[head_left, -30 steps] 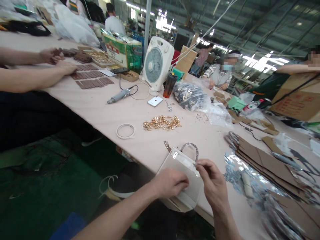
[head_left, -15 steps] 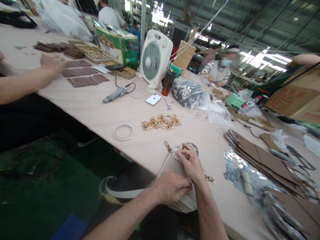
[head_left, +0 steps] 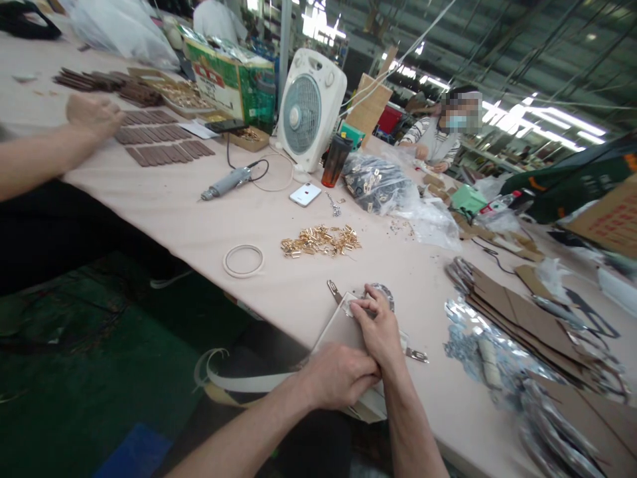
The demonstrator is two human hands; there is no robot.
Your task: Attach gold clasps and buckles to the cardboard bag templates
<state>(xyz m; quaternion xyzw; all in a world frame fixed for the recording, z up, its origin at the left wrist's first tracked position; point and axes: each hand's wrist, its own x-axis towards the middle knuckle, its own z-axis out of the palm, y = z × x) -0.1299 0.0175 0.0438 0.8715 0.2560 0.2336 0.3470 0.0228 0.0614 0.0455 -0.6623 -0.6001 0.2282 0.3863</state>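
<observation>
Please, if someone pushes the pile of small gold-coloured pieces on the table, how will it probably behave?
The pile of gold-coloured pieces would likely spread rather than move as one, since the pieces lie loosely heaped. Each is probably stiff, judging by its metallic shine. They may slide more than roll: many look elongated, though too small to be sure.

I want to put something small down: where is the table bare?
Bare: between the grey tool and the white ring, and between the gold pieces and the brown panels. Crowded: where the left hand and right hand lie over the pale piece, and among those panels and silvery film.
</observation>
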